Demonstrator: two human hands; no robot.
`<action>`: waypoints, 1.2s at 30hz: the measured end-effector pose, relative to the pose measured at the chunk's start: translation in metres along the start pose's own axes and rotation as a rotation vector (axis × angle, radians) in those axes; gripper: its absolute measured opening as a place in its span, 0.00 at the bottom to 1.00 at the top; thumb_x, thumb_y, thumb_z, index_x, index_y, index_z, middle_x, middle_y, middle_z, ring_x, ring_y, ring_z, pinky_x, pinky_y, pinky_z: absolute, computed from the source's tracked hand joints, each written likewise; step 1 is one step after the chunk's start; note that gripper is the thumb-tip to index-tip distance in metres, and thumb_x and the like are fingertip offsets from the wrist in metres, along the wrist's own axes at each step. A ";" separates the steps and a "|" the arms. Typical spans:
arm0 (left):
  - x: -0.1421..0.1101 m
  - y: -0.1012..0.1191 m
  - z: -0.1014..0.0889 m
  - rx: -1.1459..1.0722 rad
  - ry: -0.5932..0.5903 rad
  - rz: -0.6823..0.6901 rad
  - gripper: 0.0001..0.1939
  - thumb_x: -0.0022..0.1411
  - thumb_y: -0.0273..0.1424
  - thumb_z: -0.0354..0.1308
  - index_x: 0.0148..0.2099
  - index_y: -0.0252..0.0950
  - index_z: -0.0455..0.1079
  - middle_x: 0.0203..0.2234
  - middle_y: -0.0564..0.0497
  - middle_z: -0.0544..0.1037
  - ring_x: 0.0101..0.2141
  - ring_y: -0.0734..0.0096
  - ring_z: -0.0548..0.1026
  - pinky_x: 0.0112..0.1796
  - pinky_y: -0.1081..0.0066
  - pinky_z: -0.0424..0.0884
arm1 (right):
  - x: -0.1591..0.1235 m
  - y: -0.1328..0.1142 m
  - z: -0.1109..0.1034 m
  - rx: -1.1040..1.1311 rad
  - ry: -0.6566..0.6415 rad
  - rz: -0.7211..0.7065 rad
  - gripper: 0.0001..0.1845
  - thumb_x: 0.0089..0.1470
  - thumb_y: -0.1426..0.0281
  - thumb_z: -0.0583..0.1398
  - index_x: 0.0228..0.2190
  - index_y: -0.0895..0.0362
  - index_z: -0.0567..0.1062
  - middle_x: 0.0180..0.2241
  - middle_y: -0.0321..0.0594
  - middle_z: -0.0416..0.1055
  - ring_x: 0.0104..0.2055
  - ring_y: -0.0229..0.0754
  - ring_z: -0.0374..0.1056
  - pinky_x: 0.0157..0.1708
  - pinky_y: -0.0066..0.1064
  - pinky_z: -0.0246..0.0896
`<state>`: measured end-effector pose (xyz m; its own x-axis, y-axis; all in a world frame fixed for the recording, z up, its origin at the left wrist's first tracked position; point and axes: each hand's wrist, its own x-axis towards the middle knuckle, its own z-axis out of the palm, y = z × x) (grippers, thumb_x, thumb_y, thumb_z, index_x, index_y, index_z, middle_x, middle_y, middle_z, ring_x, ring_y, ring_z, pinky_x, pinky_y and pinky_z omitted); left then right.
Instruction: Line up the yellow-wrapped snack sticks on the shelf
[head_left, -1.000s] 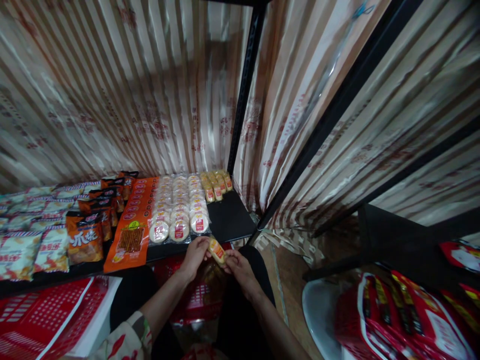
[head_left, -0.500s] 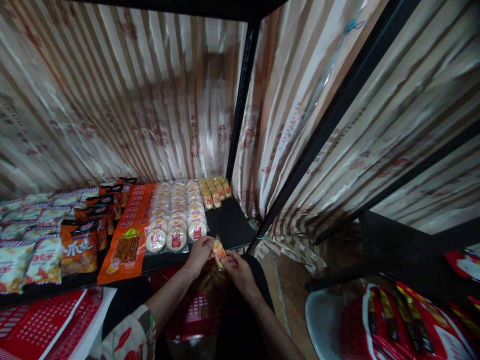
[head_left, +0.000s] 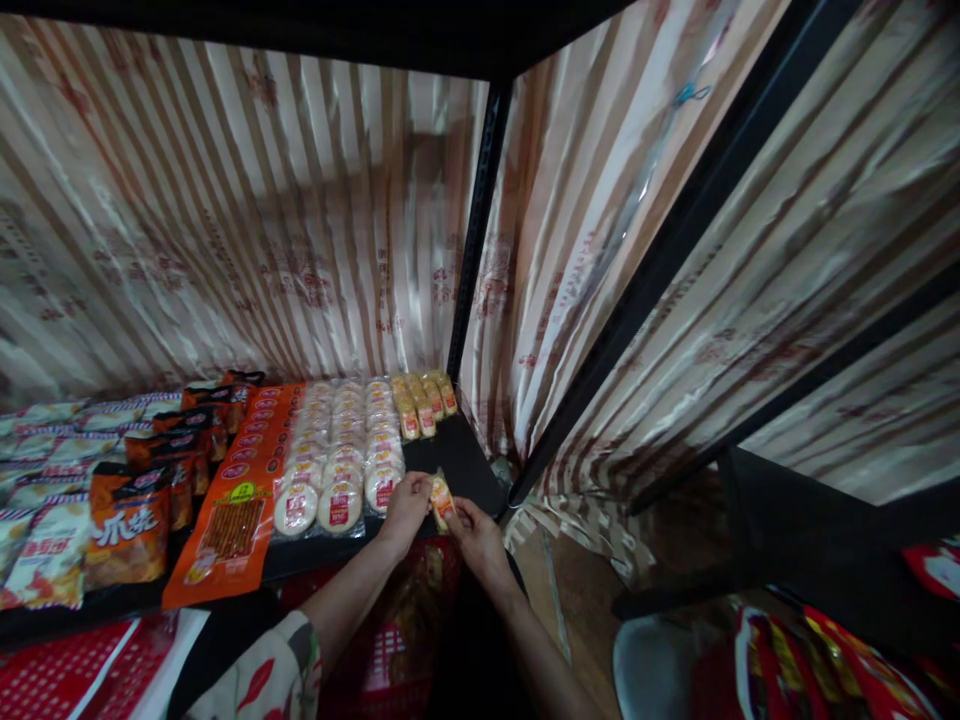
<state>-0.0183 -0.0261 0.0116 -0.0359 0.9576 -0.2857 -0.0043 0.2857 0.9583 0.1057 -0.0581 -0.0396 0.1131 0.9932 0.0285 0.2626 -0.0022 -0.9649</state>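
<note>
The left hand pinches the left side of a small yellow wrapped packet near its upper end, thumb and fingers drawn together; the right hand pinches the same packet at its lower right, thumb laid along the wrapper; the packet stands tilted over the front edge of a black shelf, and whether it touches the shelf I cannot tell.

Behind it, in the back right corner of the shelf, similar yellow packets lie side by side in short rows; just left of these are three overlapping rows of round white wrapped crackers; next comes a flat orange packet with brown sticks printed or showing on its front, then a row of orange-brown bags with black tops, then pale bags at the far left.

A striped curtain hangs behind the shelf; a red basket sits below at left; red packages stand at lower right, near a pale basin.
</note>
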 end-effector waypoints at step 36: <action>0.096 -0.013 0.045 0.286 0.154 0.166 0.07 0.55 0.26 0.51 0.38 0.34 0.67 0.31 0.49 0.77 0.32 0.75 0.74 0.35 0.78 0.67 | 0.083 0.017 0.011 -0.750 0.344 -0.303 0.18 0.53 0.68 0.51 0.44 0.62 0.68 0.39 0.49 0.69 0.40 0.47 0.63 0.40 0.37 0.60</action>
<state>0.0229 0.0634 -0.0289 -0.1625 0.9815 -0.1015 0.2930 0.1462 0.9448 0.1085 0.0256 -0.0563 0.1874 0.8733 0.4496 0.8750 0.0596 -0.4804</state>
